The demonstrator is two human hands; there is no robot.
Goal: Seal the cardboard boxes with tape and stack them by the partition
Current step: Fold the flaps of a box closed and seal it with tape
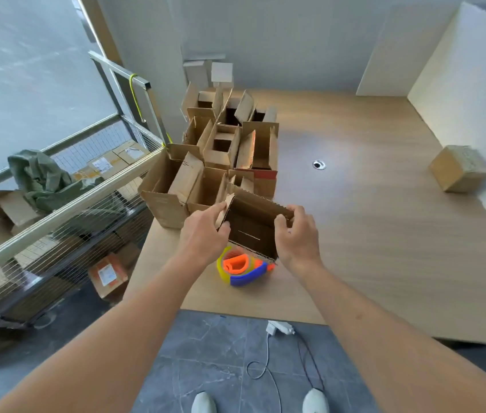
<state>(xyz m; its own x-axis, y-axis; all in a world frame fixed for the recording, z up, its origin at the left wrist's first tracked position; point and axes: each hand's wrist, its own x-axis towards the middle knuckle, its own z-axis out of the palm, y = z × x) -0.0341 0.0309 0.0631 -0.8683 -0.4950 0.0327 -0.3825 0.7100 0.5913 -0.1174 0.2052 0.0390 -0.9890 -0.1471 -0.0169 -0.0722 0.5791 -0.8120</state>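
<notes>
I hold a small open cardboard box (250, 231) above the wooden table (384, 234), its opening turned toward me. My left hand (203, 234) grips its left flap and my right hand (298, 234) grips its right edge. Just below the box a tape dispenser (241, 269) in orange, yellow and blue lies on the table. A cluster of several open cardboard boxes (220, 156) stands at the table's far left. One sealed box (456, 168) sits at the far right beside the white partition (474, 70).
A wire-mesh cart (57, 222) with parcels and a green cloth stands left of the table. A round cable hole (319, 164) lies mid-table. On the grey floor near my feet lie a white charger (279, 327) and cables.
</notes>
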